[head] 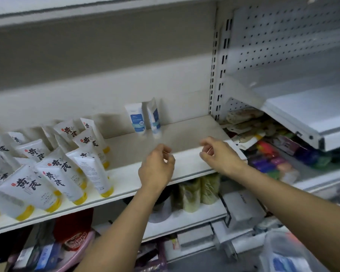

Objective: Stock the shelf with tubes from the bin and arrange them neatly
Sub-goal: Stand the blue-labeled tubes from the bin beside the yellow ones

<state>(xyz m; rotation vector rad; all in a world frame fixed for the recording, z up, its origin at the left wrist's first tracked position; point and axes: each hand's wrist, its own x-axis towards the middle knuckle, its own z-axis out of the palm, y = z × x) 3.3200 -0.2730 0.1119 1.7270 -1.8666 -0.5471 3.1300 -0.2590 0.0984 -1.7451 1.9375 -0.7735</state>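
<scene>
Two white tubes with blue labels (138,119) stand cap-down against the back wall of the shelf (186,134), side by side; the second tube (154,117) leans slightly. My left hand (157,167) hovers over the shelf's front edge, fingers loosely curled, holding nothing. To its right my right hand (218,154) is also over the front edge, fingers loosely curled and empty. Both hands are well in front of the blue tubes. The bin (283,254), a clear plastic one, shows at the bottom right with blue-and-white items inside.
Several white tubes with yellow caps and black lettering (47,173) fill the shelf's left half. A slanted white shelf (302,122) juts in at the right, above mixed colourful packets (273,154). Lower shelves hold jars and boxes (194,193).
</scene>
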